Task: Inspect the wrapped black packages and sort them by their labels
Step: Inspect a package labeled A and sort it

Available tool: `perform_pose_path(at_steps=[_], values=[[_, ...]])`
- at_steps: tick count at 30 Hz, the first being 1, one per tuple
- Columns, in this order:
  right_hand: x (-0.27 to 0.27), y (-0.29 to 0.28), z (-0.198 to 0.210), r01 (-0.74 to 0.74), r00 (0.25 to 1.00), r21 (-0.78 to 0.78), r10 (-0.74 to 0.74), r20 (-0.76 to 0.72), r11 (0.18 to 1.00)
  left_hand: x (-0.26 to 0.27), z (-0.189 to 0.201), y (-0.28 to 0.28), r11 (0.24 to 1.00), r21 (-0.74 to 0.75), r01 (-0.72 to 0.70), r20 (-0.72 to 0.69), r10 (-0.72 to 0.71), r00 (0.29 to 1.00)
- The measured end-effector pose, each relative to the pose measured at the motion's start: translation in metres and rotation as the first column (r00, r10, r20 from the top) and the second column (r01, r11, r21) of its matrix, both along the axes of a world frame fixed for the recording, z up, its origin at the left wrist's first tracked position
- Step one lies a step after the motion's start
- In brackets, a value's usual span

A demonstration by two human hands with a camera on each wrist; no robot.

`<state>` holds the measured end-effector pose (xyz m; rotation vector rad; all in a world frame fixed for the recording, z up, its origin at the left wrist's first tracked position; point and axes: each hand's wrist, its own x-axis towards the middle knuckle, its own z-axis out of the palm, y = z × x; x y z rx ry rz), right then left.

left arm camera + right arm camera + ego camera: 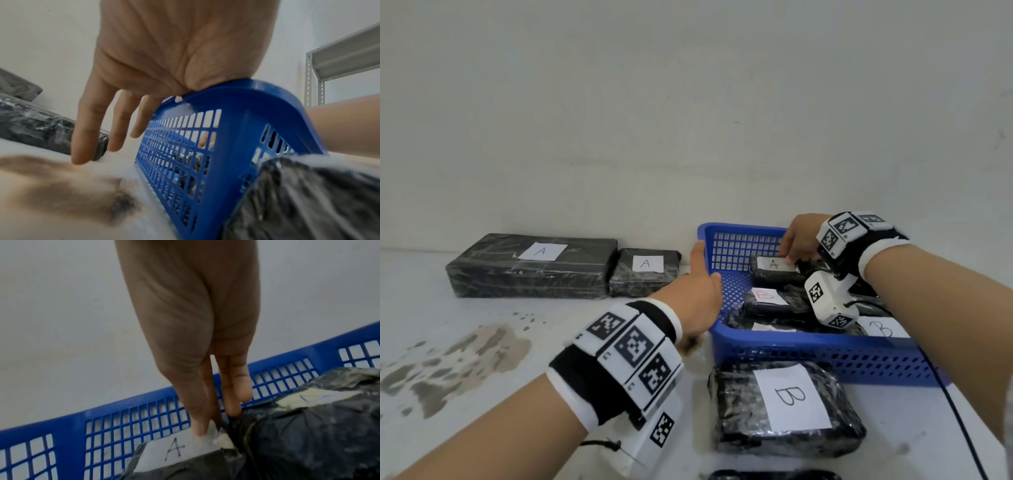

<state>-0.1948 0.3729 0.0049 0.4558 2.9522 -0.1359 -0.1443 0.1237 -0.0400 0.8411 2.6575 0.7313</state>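
1. The basket (808, 346) is steadied on the tabletop (482, 342) by the left hand (697, 294), fingers (121, 129) straight and spread.
2. The A package (774, 270), inside the basket, is touched by the right hand (799, 240); grip cannot be told.
3. Two sorted A packages (534, 265) are laid left, evidently for grouping.

Soft even light, weak shadows. Head view clear. Left wrist view blurry below fingers (121, 129). Right wrist view dim, smeary.

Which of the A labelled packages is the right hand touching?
The small A package inside the blue basket, under the right hand. The other two A packages lie outside on the table.
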Motion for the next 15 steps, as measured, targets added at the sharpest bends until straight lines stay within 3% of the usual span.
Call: perform_pose_path(at_steps=[4, 10, 15], values=[[0.003, 0.0, 0.007, 0.013, 0.999, -0.058, -0.015, -0.037, 0.998, -0.01, -0.01, 0.003, 0.995, 0.06, -0.075, 0.032, 0.073, 0.997], [0.026, -0.011, 0.047, -0.043, 0.99, -0.229, 0.011, -0.139, 0.972, -0.008, -0.012, 0.001, 0.967, 0.032, -0.254, 0.016, 0.254, 0.967], [0.064, -0.033, 0.066, -0.095, 0.944, -0.318, -0.016, -0.329, 0.943, 0.004, -0.001, -0.008, 0.978, 0.132, -0.16, -0.167, 0.181, 0.969]])
